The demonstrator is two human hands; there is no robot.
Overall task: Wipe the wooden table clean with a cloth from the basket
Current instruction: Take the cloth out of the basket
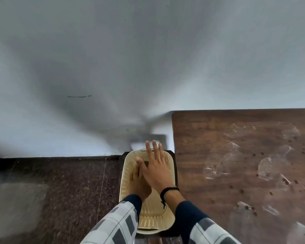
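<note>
Two hands reach over one cream basket (126, 173), with one dirty wooden desk (209, 147) just to their right.

The right hand (154, 171), wearing one black wristband (169, 190), hovers flat above the basket with its fingers straight and spread wide, holding nothing. Beneath it the left hand (139, 185) dips into the basket; its fingers are partly hidden, so I cannot tell whether it grips anything. No cloth shows clearly, though a dark patch beside the right thumb may be one. To the right of the right hand, the desk carries several pale smears (269, 168) and many dark specks. This looks like the opening step, fetching the cloth. Next, one hand needs to pinch the cloth, lift it out and carry it rightward onto the smears.
</note>
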